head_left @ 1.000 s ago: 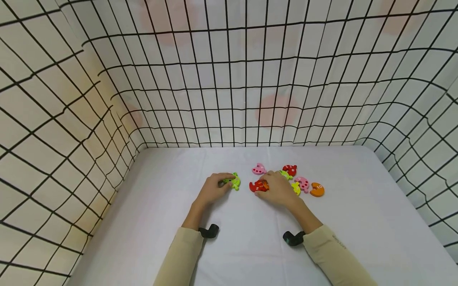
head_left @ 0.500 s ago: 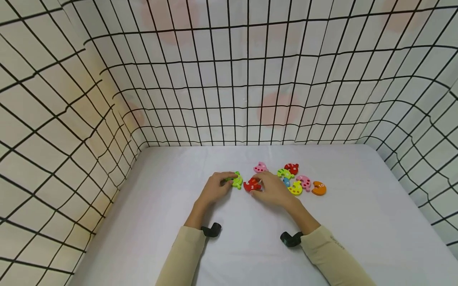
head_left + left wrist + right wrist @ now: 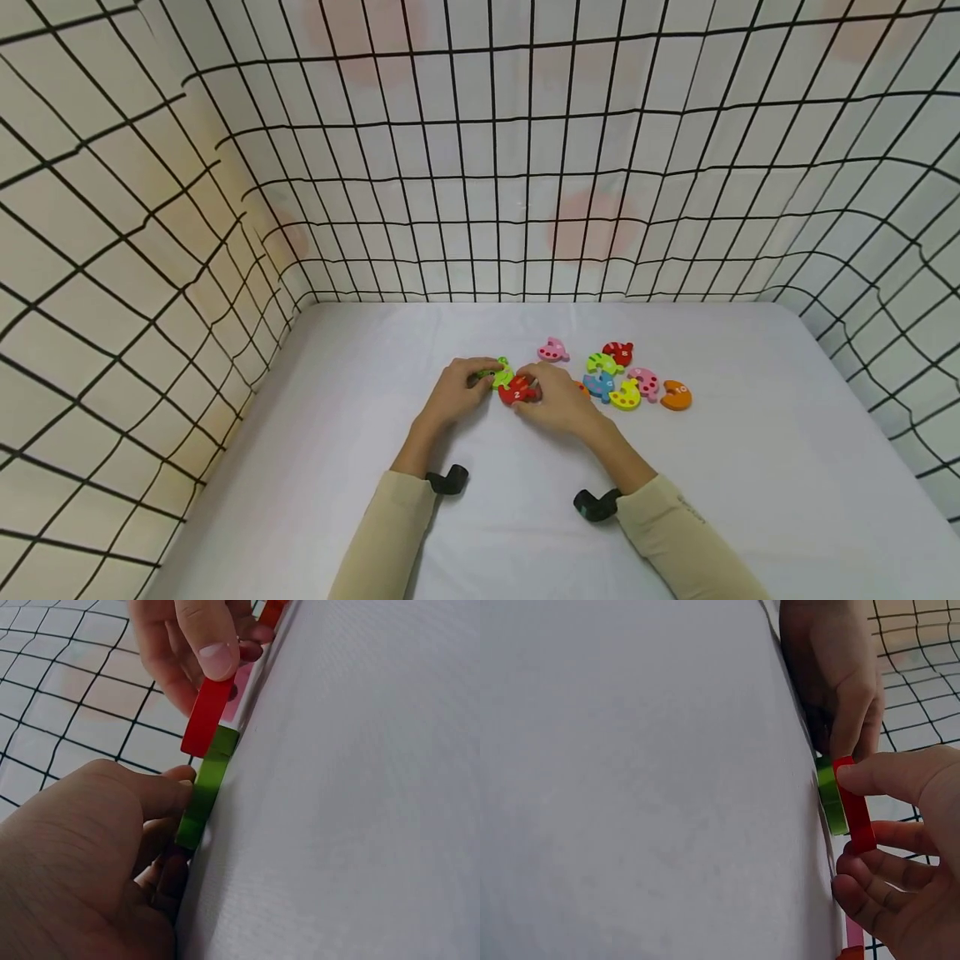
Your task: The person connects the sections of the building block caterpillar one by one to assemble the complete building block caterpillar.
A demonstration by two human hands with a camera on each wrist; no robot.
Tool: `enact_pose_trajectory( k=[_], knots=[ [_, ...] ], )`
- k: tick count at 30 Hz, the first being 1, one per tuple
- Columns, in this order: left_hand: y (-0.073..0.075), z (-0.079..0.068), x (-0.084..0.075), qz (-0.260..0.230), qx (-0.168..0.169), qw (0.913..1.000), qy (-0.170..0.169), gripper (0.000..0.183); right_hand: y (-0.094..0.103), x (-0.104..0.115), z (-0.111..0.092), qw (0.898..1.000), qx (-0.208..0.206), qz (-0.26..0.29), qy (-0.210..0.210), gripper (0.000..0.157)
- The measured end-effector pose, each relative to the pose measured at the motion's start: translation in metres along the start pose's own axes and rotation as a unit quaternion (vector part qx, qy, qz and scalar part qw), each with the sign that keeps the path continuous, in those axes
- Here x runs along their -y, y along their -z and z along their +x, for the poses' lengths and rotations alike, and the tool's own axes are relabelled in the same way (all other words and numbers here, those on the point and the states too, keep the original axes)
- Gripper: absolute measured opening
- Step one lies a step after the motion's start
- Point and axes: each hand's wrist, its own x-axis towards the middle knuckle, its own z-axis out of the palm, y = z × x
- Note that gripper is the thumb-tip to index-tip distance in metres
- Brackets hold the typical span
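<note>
My left hand (image 3: pixel 452 392) pinches a flat green animal-shaped puzzle piece (image 3: pixel 506 372) lying on the white cloth. Between the thumb and fingers of my right hand (image 3: pixel 558 402) is a red puzzle piece (image 3: pixel 514 392) marked with a 2. In the left wrist view the red piece (image 3: pixel 207 720) is raised slightly and meets the upper end of the green piece (image 3: pixel 204 791). From the right wrist, the red piece (image 3: pixel 855 806) overlaps the green piece (image 3: pixel 830 796). Whether the two interlock cannot be seen.
Right of my hands lie more pieces: pink (image 3: pixel 553 350), red (image 3: pixel 619 352), lime (image 3: pixel 603 363), blue (image 3: pixel 599 385), yellow (image 3: pixel 626 396), another pink (image 3: pixel 647 382) and orange (image 3: pixel 677 396). One orange piece is partly hidden behind my right hand. A black wire grid (image 3: pixel 491 177) encloses the table's back and sides.
My right hand has carried the red piece leftward from beside the other pieces until it meets the green one. The left hand keeps its hold on the green piece, nearly still.
</note>
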Motion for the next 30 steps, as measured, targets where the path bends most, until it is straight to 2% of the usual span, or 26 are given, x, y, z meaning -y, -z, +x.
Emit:
enact_pose_trajectory(
  k=[9, 16, 22, 30],
  knots=[
    [-0.0013, 0.0002, -0.0002, -0.004, 0.007, 1.0000, -0.002, 0.029, -0.0009, 0.0017, 0.0023, 1.000, 0.007, -0.008, -0.010, 0.050],
    [-0.0015, 0.0027, -0.0008, -0.008, 0.010, 0.9999, -0.001, 0.027, -0.0032, 0.0065, 0.0040, 1.000, -0.004, -0.018, -0.020, 0.050],
    [-0.0012, 0.0025, -0.0010, 0.002, 0.009, 1.0000, 0.003, 0.034, -0.0048, 0.0088, 0.0044, 0.999, -0.004, -0.027, -0.036, 0.051],
    [-0.0025, 0.0022, -0.0028, -0.015, 0.007, 0.9996, 0.021, 0.034, -0.0072, 0.0016, 0.0060, 1.000, 0.000, -0.011, -0.018, 0.052]
  ],
)
